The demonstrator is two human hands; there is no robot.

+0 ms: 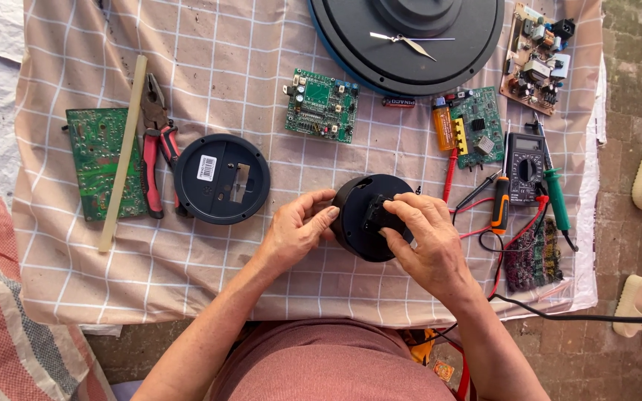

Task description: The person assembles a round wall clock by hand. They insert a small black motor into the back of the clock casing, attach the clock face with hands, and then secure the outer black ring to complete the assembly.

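Observation:
A round black plastic housing [358,223] rests on the checked cloth [209,82] in front of me. My left hand [296,226] grips its left rim with fingers and thumb. Over its right half lies my right hand [425,238], whose fingers press a small black part [377,214] into the housing's centre. A second round black cover [221,178] with a white label lies to the left, apart from both hands.
Red-handled pliers [151,145], a pale stick [122,152] and a green circuit board [96,160] lie at left. Further back are a green board [321,105], a large black clock body [406,37] and another board [536,59]. A multimeter [525,157], screwdrivers [556,197] and wires crowd the right.

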